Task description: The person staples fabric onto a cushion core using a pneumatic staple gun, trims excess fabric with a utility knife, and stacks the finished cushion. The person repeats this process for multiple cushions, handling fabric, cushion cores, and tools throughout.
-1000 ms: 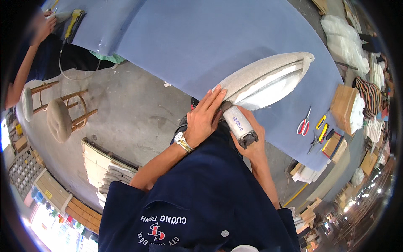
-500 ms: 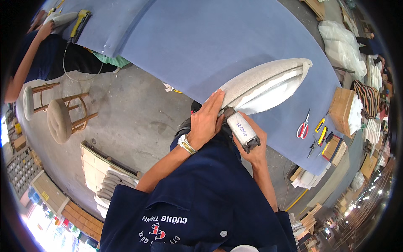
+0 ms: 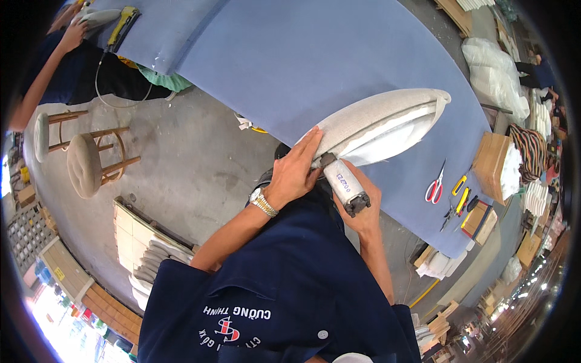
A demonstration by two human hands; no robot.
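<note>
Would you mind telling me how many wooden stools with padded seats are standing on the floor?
2: one stool on the concrete floor at the left, and a second stool just beyond it, nearer the co-worker. Others may be hidden beyond the frame.

Upholstery workshop: padded worktable (image 3: 290,66), scissors (image 3: 434,189), stools (image 3: 91,163).

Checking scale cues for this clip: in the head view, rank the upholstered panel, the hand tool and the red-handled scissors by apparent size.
1. upholstered panel, largest.
2. hand tool in the right hand, though it sits nearer the camera.
3. red-handled scissors, smallest.
</note>
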